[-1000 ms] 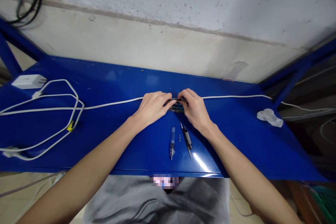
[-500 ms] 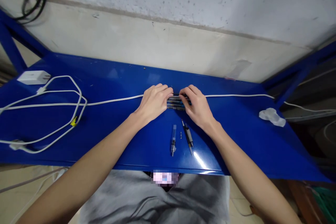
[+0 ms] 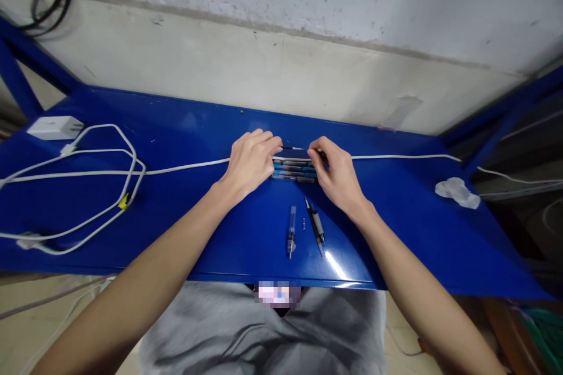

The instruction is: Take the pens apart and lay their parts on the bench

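Observation:
My left hand [image 3: 251, 163] is closed around a dark pen [image 3: 292, 147], whose slim pointed tip sticks out to the right. Opposite it, my right hand [image 3: 335, 174] is pinched, with a small dark piece at its fingertips, mostly hidden. Between and below both hands lies a row of several pens [image 3: 294, 171], side by side on the blue table [image 3: 211, 228]; their ends are partly covered by my fingers. Nearer to me are a clear pen barrel [image 3: 292, 228], a tiny metallic piece [image 3: 303, 223] and a grey-and-black pen part [image 3: 317, 224] beside a thin refill [image 3: 319, 246].
A white cable [image 3: 189, 167] runs across the table behind the pens. At the left are its loops and a white charger [image 3: 56, 128]. A crumpled clear plastic piece [image 3: 457, 192] lies at the right. The wall [image 3: 281, 76] rises behind, and a phone [image 3: 278, 294] rests at my lap.
My hands have moved slightly apart, the left one leftward. A pen tip now shows from my left hand above the row, and more of the row is uncovered.

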A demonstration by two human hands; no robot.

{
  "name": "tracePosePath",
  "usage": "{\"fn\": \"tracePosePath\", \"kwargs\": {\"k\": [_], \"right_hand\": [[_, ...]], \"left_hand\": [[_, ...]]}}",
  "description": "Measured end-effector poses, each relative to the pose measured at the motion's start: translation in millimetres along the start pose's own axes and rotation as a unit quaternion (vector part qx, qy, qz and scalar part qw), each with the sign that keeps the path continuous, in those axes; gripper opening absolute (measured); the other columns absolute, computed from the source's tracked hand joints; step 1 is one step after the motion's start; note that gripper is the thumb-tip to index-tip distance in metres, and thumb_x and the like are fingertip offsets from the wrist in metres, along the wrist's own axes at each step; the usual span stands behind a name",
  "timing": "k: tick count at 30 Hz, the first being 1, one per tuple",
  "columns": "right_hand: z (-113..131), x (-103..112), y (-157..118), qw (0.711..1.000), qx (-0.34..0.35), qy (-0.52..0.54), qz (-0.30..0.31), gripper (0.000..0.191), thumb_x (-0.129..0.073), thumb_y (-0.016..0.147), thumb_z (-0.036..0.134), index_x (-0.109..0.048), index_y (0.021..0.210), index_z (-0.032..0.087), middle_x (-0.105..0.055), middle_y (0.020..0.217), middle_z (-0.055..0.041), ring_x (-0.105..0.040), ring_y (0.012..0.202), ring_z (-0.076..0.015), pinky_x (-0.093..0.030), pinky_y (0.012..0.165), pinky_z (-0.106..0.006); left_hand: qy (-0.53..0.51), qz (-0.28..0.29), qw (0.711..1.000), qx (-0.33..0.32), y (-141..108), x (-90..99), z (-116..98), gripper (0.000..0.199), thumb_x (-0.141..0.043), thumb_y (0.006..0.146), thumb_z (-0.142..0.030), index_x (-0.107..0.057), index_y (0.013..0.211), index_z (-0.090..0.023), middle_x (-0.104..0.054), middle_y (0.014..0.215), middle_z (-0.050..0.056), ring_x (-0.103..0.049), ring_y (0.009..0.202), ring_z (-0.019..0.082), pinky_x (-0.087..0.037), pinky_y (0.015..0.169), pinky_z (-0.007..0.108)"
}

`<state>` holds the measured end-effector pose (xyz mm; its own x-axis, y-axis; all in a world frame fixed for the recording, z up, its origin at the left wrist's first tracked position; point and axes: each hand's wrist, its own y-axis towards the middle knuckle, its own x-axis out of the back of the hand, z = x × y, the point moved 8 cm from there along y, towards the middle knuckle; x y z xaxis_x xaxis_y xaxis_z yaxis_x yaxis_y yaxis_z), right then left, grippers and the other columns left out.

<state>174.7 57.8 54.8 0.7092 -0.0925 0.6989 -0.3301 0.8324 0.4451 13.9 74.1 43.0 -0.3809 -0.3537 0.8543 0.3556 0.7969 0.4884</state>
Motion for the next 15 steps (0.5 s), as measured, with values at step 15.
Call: {"fn": "tracePosePath", "kwargs": {"k": [15], "right_hand": [[-2.8,1.9,3.4,0.983,0.016,0.108,0.151,0.02,-0.057,0.102,0.035,-0.065,0.092,0.019,-0.068,0.087,-0.0029,-0.057,0.077,-0.0165,-0.043,0.073,-0.029]], "left_hand": [[-0.017,-0.015,0.999,-0.034,0.3,2.1,1.8,0.028,-0.045,0.097,-0.01,-0.068,0.085,-0.02,-0.068,0.081,0.004,-0.056,0.08,0.021,-0.04,0.072,0.036]]}}
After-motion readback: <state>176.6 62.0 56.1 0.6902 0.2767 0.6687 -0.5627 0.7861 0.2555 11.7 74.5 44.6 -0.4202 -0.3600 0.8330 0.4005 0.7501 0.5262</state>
